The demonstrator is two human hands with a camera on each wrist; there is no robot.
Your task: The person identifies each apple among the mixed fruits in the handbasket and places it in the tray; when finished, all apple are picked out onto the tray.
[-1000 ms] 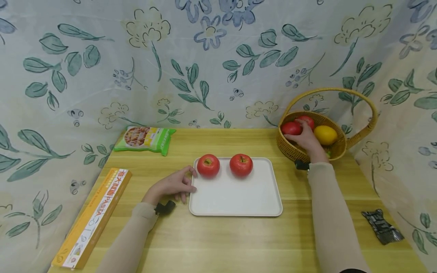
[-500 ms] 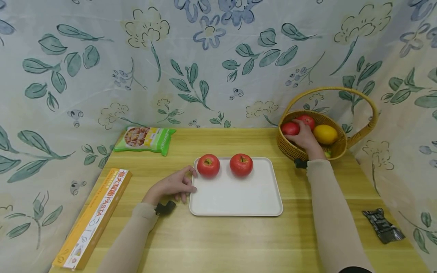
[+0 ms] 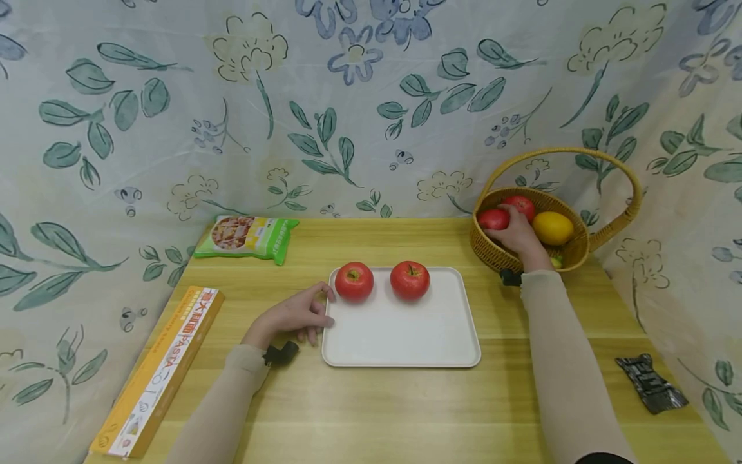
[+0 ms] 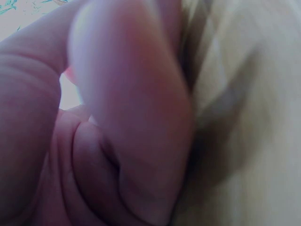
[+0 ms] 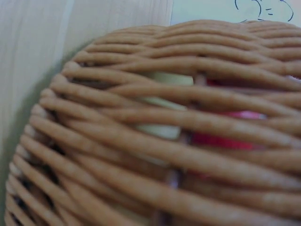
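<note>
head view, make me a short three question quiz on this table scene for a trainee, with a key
1. How many red apples sit on the white tray?
2. True or false: the left hand is in the wicker basket.
3. Which lies to the right of the right sleeve? a) pasta box b) black packet c) green food bag

Key: 1. Two. 2. False; the right hand is. 3. b.
</note>
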